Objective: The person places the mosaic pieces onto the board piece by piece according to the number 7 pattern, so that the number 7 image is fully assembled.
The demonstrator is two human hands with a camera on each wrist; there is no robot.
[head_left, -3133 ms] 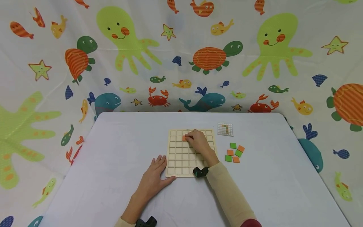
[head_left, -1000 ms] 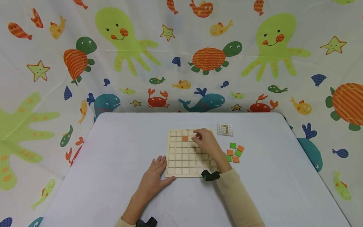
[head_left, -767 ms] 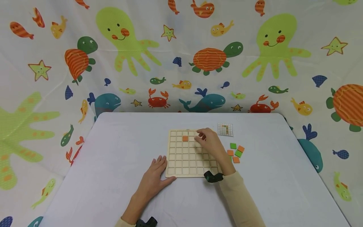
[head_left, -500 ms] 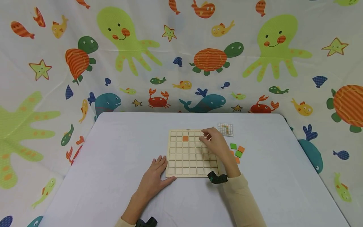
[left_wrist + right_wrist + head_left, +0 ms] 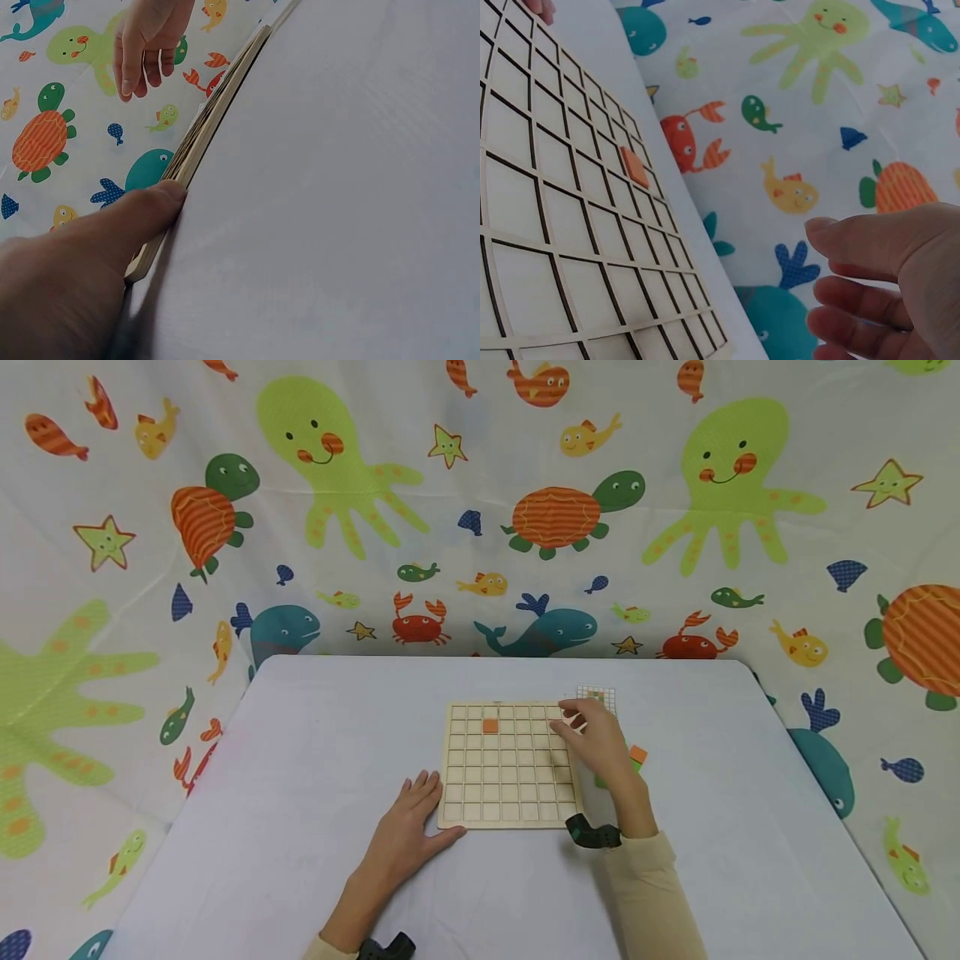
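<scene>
A square wooden grid board point(image 5: 498, 777) lies on the table. One orange square tile point(image 5: 490, 726) sits in a cell of its second row from the back. My left hand point(image 5: 408, 827) rests at the board's near left corner with fingers spread; in the left wrist view its thumb point(image 5: 161, 199) touches the board's edge. Over the board's back right corner hovers my right hand point(image 5: 596, 739), loosely curved. The right wrist view shows a gap between its thumb point(image 5: 847, 236) and fingers, with nothing held.
Right of the board lie loose orange and green tiles; an orange tile point(image 5: 638, 753) shows, and my right hand hides most of the others. Behind that hand is a small printed grid card point(image 5: 604, 694), partly covered. A patterned sea-animal cloth point(image 5: 480, 510) hangs behind the white table point(image 5: 300, 743).
My right hand has let go of the orange tile in the board and moved right across it, toward the loose tiles and the card. The left hand has stayed in place.
</scene>
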